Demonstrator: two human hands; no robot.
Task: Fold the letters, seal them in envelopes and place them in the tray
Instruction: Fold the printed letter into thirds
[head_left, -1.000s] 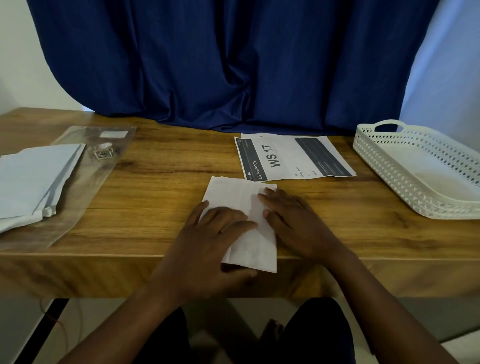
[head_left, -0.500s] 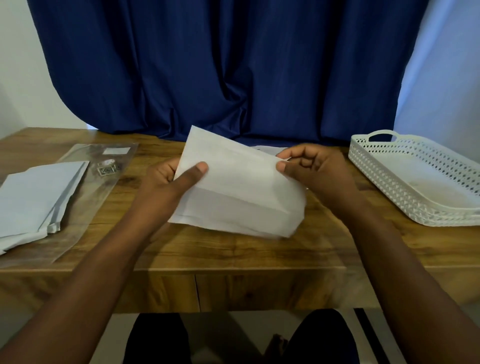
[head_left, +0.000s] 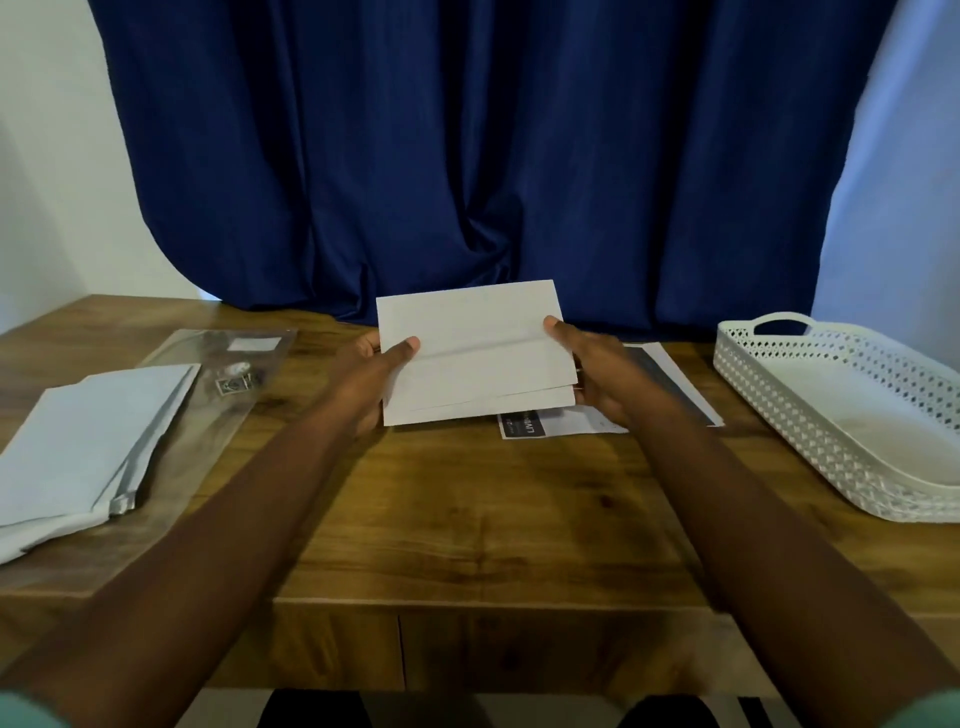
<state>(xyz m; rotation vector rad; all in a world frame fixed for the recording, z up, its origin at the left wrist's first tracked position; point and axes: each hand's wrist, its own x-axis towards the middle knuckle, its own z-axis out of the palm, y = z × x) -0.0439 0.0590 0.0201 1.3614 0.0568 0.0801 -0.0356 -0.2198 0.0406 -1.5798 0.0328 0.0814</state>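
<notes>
I hold a folded white letter (head_left: 475, 353) up over the middle of the wooden table (head_left: 467, 509), its layers fanned slightly at the lower edge. My left hand (head_left: 371, 376) grips its left side, thumb on the front. On the right side my right hand (head_left: 597, 371) holds it, thumb at the upper edge. A stack of white envelopes (head_left: 78, 441) lies at the left on a clear plastic sleeve (head_left: 208, 395). The white perforated tray (head_left: 810, 415) stands at the right with nothing visible inside.
A printed sheet (head_left: 670, 384) with dark bands lies flat on the table behind and under my right hand. A dark blue curtain (head_left: 493, 156) hangs along the table's far edge. The table's front edge runs close to my body.
The letter lay flat under both hands a second ago. I picked it up, and it now sits farther from me, held more level and square to the view.
</notes>
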